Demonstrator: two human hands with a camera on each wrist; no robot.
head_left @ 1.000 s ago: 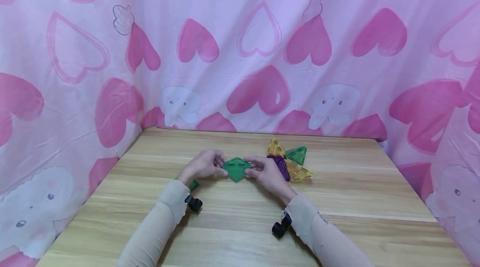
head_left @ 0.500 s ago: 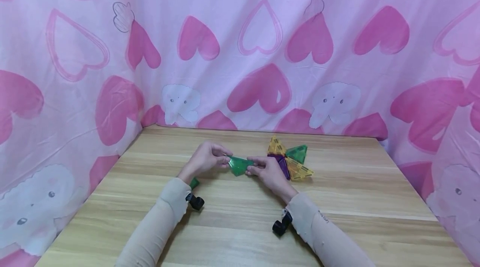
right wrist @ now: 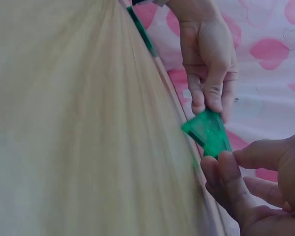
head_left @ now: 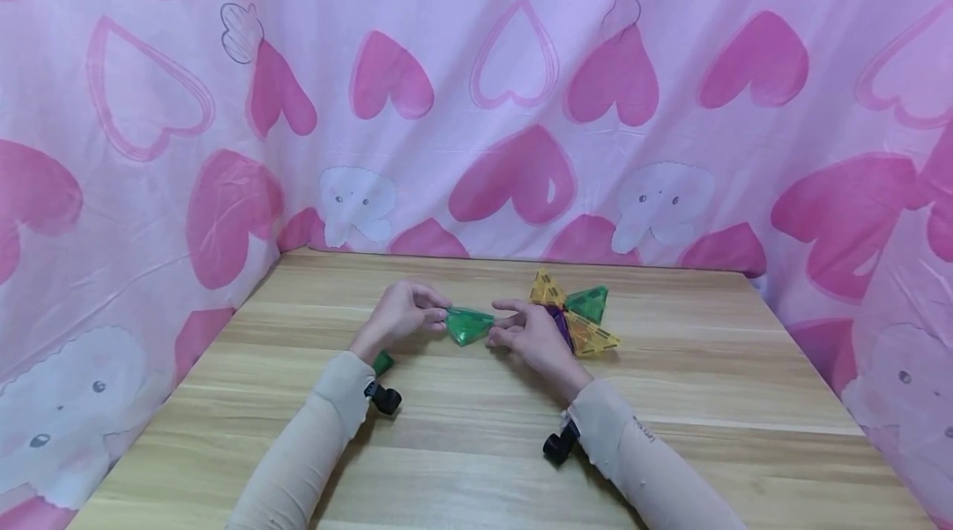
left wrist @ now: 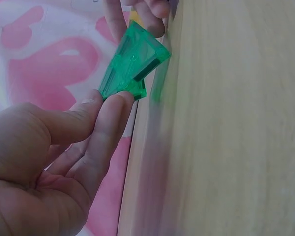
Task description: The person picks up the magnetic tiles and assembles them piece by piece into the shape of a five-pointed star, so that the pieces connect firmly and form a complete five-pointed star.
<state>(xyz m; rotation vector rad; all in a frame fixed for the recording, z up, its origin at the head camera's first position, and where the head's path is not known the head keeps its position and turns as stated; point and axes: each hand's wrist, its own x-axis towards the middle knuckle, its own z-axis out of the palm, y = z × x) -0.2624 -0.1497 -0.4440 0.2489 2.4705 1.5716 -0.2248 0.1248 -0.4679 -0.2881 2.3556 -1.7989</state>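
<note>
A folded pair of translucent green magnetic tiles [head_left: 469, 325] is held a little above the table. My left hand [head_left: 399, 317] pinches its left corner between thumb and fingers, as the left wrist view shows on the tiles [left wrist: 132, 54]. At the opposite corner, the thumb and fingertips of my right hand [head_left: 534, 340] meet the tiles [right wrist: 209, 130] in the right wrist view. The right fingers look slightly parted in the head view. Another green piece [head_left: 383, 362] lies beside the left wrist, partly hidden by it.
Right of the right hand lies a fan of joined tiles: yellow [head_left: 548, 288], green [head_left: 588, 304], another yellow tile [head_left: 591, 335] and purple [head_left: 560, 325], partly covered by the hand. A pink heart-patterned curtain [head_left: 514, 174] hangs behind the wooden table [head_left: 476, 447].
The green tiles have been turned and tilted between the hands, from a diamond face to a narrower folded shape. They shifted slightly left over the last half second. The right index finger has lifted a little.
</note>
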